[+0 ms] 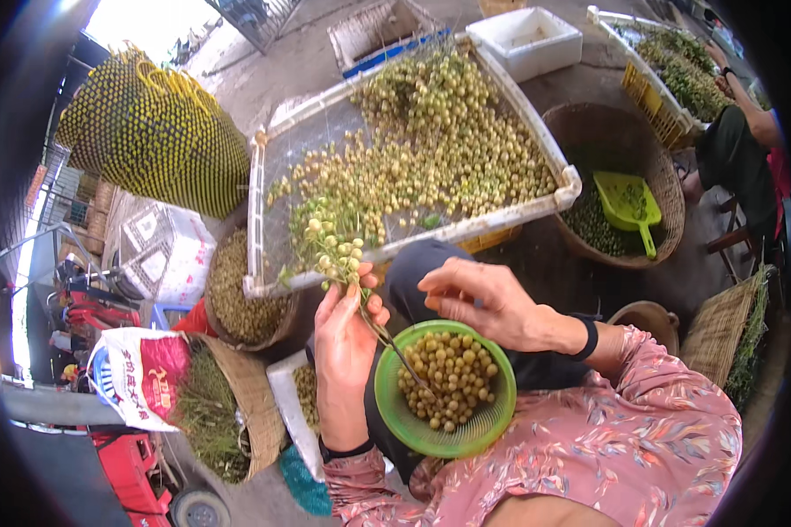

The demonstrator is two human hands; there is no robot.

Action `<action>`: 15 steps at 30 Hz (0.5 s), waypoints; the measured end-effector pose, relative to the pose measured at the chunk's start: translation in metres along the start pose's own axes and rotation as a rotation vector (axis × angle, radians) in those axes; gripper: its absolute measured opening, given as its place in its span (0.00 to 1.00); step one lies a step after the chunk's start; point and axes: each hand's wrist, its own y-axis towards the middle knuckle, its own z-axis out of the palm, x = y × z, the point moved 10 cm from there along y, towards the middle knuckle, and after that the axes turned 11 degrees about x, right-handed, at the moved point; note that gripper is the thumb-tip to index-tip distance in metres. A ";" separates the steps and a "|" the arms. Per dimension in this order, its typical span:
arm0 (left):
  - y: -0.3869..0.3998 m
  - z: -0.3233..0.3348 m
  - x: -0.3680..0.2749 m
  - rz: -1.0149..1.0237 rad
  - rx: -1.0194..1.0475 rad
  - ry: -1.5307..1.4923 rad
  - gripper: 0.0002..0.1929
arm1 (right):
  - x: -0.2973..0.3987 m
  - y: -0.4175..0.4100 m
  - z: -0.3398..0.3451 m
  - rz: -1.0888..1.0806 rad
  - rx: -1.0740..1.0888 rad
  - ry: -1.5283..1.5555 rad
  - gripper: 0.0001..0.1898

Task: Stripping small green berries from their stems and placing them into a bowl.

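My left hand grips a leafy stem with a cluster of small round yellow-green fruits at its upper end. The bare stem runs down over a green plastic basket, which rests on my lap and holds loose round fruits. My right hand hovers above the basket's upper right rim, fingers bent and apart, with nothing visible in it. Beyond my knees lies a white-framed mesh tray, with many loose fruits and fruit bunches heaped on it.
A woven basket with a yellow-green dustpan stands at right, a basket of small fruits at left. A white foam box and a yellow-black woven bag lie beyond. Another person's arm reaches over a tray at far right.
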 end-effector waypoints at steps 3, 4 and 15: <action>-0.047 0.016 0.005 -0.021 -0.080 0.144 0.17 | -0.003 -0.006 0.012 0.188 0.051 0.258 0.08; -0.062 0.020 0.008 -0.030 -0.095 0.226 0.17 | 0.002 -0.003 0.020 0.164 0.082 0.274 0.09; -0.165 0.002 0.061 -0.092 -0.245 0.120 0.13 | 0.001 -0.036 0.114 0.160 0.401 0.730 0.08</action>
